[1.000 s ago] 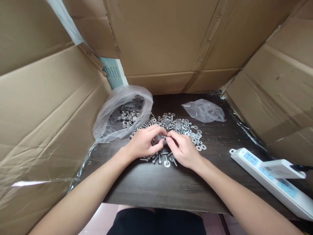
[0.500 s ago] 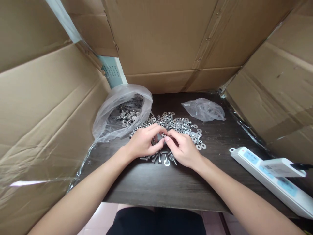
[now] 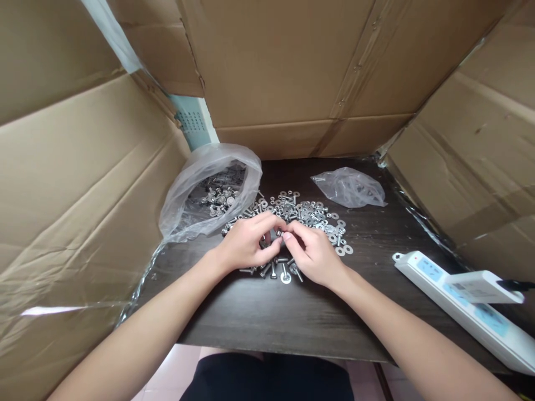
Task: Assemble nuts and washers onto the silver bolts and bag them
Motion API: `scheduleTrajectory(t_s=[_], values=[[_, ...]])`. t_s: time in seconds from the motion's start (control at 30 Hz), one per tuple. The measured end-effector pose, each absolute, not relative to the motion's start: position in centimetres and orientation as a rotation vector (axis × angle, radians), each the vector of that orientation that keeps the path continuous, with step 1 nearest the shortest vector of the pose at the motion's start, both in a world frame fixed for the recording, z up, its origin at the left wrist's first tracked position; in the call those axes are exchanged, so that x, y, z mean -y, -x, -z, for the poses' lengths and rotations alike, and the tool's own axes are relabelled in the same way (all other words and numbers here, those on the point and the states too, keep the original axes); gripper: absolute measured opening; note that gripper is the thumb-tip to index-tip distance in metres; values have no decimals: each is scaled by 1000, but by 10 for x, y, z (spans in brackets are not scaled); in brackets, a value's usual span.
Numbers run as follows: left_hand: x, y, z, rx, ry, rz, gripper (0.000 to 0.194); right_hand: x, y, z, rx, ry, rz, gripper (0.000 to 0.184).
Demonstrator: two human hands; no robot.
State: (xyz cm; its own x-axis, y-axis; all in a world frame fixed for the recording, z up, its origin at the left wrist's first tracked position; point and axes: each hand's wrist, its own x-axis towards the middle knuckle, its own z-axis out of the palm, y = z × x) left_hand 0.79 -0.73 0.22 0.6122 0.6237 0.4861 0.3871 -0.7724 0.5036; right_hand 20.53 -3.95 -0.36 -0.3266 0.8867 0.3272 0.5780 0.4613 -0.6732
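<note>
Between the fingertips of both hands is a small metal bolt (image 3: pixel 279 233), partly covered by the fingers. My left hand (image 3: pixel 251 240) is closed on it from the left, thumb and forefinger curled around its end. From the right, my right hand (image 3: pixel 314 252) pinches its other end. Whether a nut or washer sits on the bolt is hidden. A heap of loose bolts, washers and nuts (image 3: pixel 307 211) lies just beyond my hands. Nearer to me, several bolts lie in a loose row, one of them over a flat washer (image 3: pixel 286 278).
At the left, an open clear plastic bag (image 3: pixel 175 214) holds several bolts. A smaller plastic bag (image 3: pixel 349 186) lies at the back right of the dark table (image 3: pixel 267 317). A white power strip (image 3: pixel 455 312) with a plugged-in adapter lies at the right. Cardboard walls (image 3: pixel 292 67) enclose the table.
Both hands stay in the same place around the bolt, with only slight finger movement at its right end. The heap and bags have not moved.
</note>
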Motion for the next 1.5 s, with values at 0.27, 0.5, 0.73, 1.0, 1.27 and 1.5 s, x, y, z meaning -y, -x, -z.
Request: scheduleTrajectory(t_s=[0.27, 0.5, 0.73, 1.0, 1.27, 1.5], values=[[8, -8, -3, -817, -2465, -931, 16, 41, -205, 3, 2030, 1210, -610, 16], [8, -7, -3, -795, -2463, -921, 16, 41, -205, 3, 2039, 1208, -636, 16], [9, -7, -5, -805, -2446, -908, 15, 41, -204, 3, 2036, 1195, -651, 16], [8, -7, -5, -805, -2458, -909, 15, 41, -205, 3, 2030, 1178, -648, 14], [7, -6, -5, -802, -2463, -937, 15, 40, -206, 3, 2078, 1195, -642, 24], [7, -6, -5, -821, -2451, -922, 14, 40, -205, 3, 2055, 1190, -605, 20]])
